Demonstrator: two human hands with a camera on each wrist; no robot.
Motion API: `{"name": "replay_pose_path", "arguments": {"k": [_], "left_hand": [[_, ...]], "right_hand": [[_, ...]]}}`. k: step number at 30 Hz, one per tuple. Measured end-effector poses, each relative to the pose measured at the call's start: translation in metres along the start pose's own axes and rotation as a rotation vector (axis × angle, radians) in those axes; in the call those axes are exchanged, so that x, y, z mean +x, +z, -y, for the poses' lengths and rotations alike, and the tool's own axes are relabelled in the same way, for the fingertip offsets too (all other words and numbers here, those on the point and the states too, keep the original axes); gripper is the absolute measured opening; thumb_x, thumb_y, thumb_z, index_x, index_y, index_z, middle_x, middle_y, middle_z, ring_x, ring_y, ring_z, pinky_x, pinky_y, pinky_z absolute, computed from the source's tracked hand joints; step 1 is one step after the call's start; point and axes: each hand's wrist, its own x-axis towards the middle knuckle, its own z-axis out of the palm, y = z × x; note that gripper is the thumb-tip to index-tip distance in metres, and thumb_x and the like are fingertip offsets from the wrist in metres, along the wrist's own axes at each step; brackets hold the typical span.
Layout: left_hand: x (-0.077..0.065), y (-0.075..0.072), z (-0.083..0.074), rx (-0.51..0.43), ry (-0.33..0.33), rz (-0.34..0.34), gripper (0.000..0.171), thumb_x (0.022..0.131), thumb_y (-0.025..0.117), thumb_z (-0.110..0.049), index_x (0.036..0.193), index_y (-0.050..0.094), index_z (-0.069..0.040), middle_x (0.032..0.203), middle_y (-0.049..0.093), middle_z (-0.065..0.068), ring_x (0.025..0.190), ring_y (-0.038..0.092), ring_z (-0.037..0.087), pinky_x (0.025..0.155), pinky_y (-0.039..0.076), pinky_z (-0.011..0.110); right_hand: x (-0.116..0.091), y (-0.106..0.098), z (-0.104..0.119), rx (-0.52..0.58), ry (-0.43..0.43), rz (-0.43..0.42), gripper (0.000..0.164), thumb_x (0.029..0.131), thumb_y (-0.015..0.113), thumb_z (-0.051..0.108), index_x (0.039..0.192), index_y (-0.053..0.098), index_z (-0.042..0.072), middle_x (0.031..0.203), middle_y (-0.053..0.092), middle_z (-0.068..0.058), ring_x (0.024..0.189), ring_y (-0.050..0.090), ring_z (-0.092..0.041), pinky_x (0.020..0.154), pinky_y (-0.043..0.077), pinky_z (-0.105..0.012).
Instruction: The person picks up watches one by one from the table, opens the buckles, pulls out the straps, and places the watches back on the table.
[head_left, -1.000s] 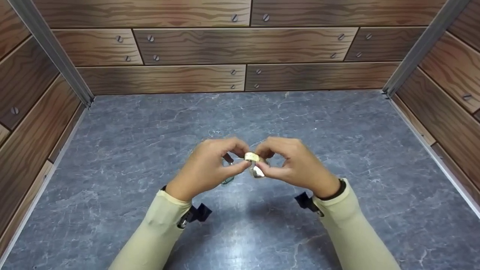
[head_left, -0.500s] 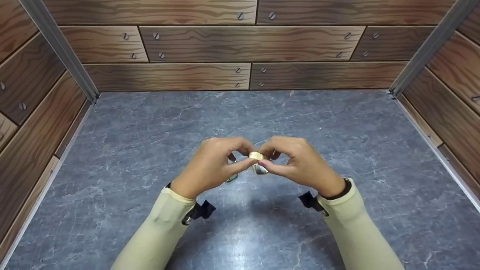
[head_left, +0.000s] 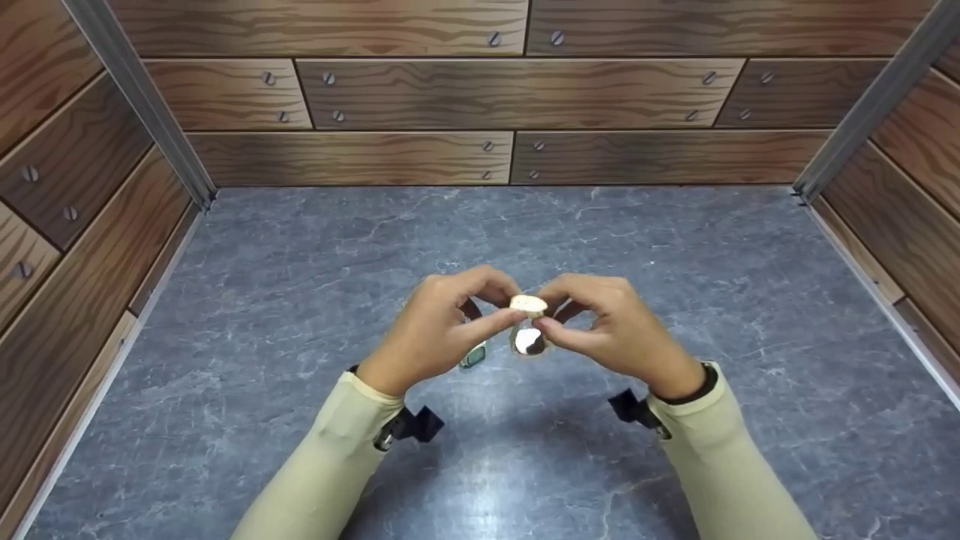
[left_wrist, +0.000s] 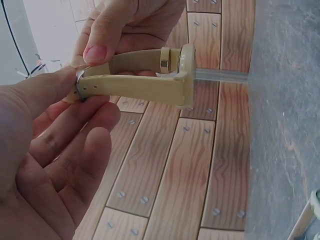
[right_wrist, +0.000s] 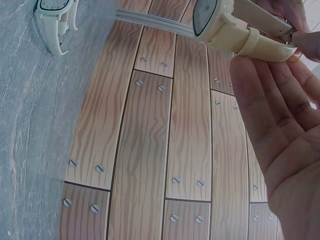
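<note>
A cream-strapped wristwatch [left_wrist: 135,91] is held up off the surface, its strap bent into a loop with the metal buckle [left_wrist: 80,79] at the end away from the case. My left hand [head_left: 431,330] pinches the strap at the buckle between thumb and fingers. From the other side my right hand [head_left: 615,330] pinches the same strap end; its thumb [left_wrist: 95,52] lies close to the buckle. In the right wrist view the dial [right_wrist: 204,15] faces down toward the table. Fingers partly cover how far the strap end passes through the buckle.
A second, pale wristwatch [right_wrist: 50,30] lies on the grey marbled table [head_left: 337,247], just beyond my left thumb in the head view. Wood-patterned walls [head_left: 480,90] with metal corner posts [head_left: 142,97] enclose the back and sides.
The head view has shifted, so everything sits farther right. The watch has tilted slightly between my hands, showing more of its strap top and case back. Both hands keep their pinch.
</note>
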Motion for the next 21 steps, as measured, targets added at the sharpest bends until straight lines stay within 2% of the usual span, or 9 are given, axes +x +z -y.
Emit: {"name": "replay_pose_path", "arguments": {"k": [7, 14, 18, 21], "left_hand": [[0.0000, 0.0011, 0.0020, -0.100, -0.034, -0.006, 0.016, 0.100, 0.072, -0.024, 0.109, 0.071, -0.011, 0.101, 0.077, -0.006, 0.094, 0.071, 0.006, 0.069, 0.059, 0.032], [-0.0006, 0.0008, 0.0018, -0.137, -0.054, -0.002, 0.018, 0.103, 0.067, -0.025, 0.112, 0.067, -0.009, 0.100, 0.076, -0.007, 0.093, 0.071, 0.007, 0.070, 0.056, 0.031], [0.0000, 0.0026, 0.0004, -0.137, -0.061, 0.001, 0.020, 0.103, 0.066, -0.025, 0.116, 0.066, -0.010, 0.100, 0.076, -0.006, 0.090, 0.071, 0.008, 0.067, 0.054, 0.028], [0.0003, 0.0048, 0.0003, -0.125, -0.060, 0.006, 0.026, 0.103, 0.066, -0.025, 0.124, 0.066, -0.011, 0.101, 0.077, -0.004, 0.084, 0.071, 0.010, 0.067, 0.056, 0.028]], "right_hand": [[-0.0003, 0.0002, 0.0007, -0.008, 0.010, -0.031, 0.021, 0.090, 0.073, -0.008, 0.106, 0.072, 0.004, 0.094, 0.074, -0.008, 0.080, 0.073, -0.017, 0.071, 0.061, -0.024], [-0.0010, 0.0012, -0.0003, -0.017, 0.056, -0.027, 0.016, 0.091, 0.071, -0.005, 0.103, 0.071, 0.006, 0.092, 0.073, -0.007, 0.081, 0.071, -0.015, 0.070, 0.061, -0.026], [-0.0014, 0.0004, 0.0014, -0.078, 0.074, -0.014, 0.017, 0.090, 0.072, 0.000, 0.103, 0.070, 0.010, 0.095, 0.071, -0.002, 0.087, 0.068, -0.013, 0.074, 0.059, -0.028], [-0.0015, 0.0004, 0.0038, -0.172, 0.046, 0.000, 0.023, 0.087, 0.074, 0.003, 0.107, 0.068, 0.012, 0.099, 0.068, 0.001, 0.090, 0.065, -0.011, 0.075, 0.058, -0.030]]}}
